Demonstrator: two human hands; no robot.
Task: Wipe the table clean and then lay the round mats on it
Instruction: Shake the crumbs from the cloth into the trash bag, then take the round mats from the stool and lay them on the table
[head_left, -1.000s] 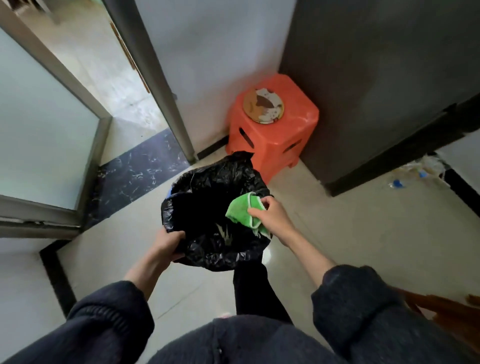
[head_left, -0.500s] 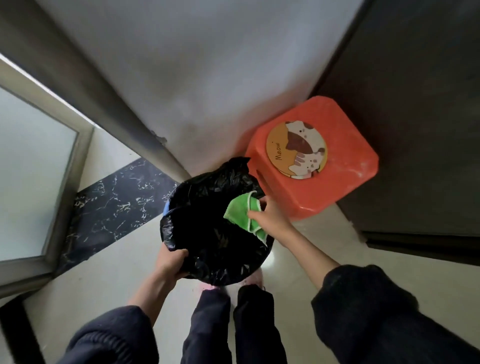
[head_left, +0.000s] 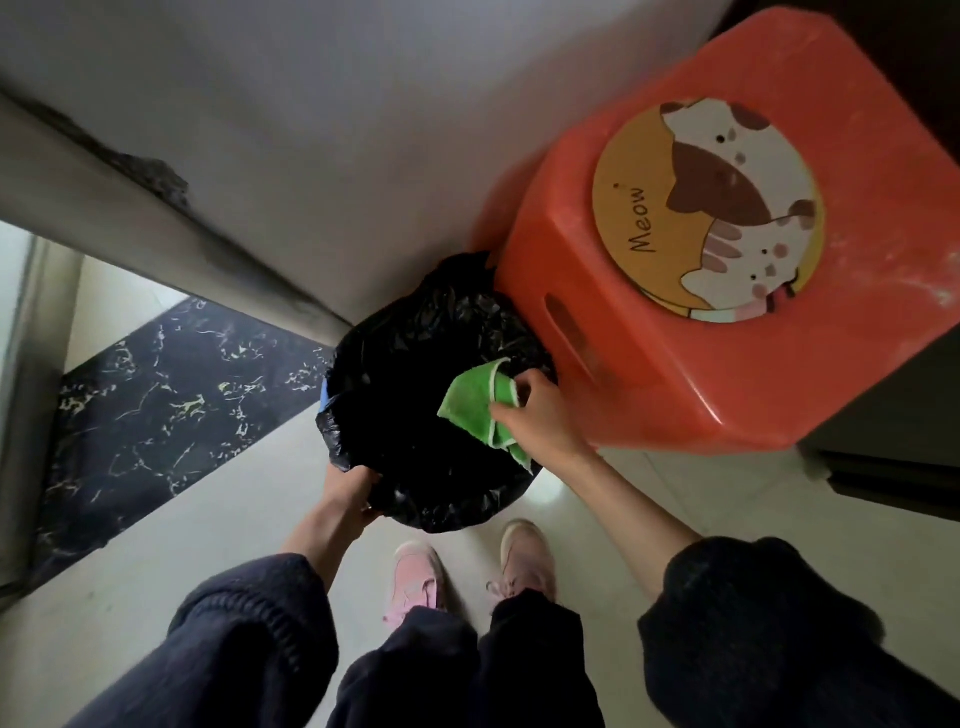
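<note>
A person stands over a bin lined with a black bag (head_left: 415, 415) on the pale floor (head_left: 649, 493), looking straight down. The right hand (head_left: 540, 415) has its fingers (head_left: 506, 413) pinched shut on a folded green cloth (head_left: 475, 405), which hangs over the bin's open mouth near its right side. The left hand (head_left: 345, 491) grips the near-left rim of the bag, fingers curled closed around the black plastic.

Just beside the bin, touching or nearly touching its far-right edge, stands an orange plastic stool (head_left: 727, 364) set against the white wall (head_left: 337, 130). On the stool's top lies 1 round mat (head_left: 706, 208), flat, printed with cartoon cats and the word "Meow"; whether more mats lie under it cannot be told. A dark cabinet (head_left: 883, 441) stands to the right of the stool.

At the left, a strip of black marbled tile (head_left: 156, 410) runs along a metal door frame (head_left: 130, 223). 2 pink shoes (head_left: 415, 577) and dark trouser legs show at the bottom, with dark knitted sleeves (head_left: 244, 634) on both arms.
</note>
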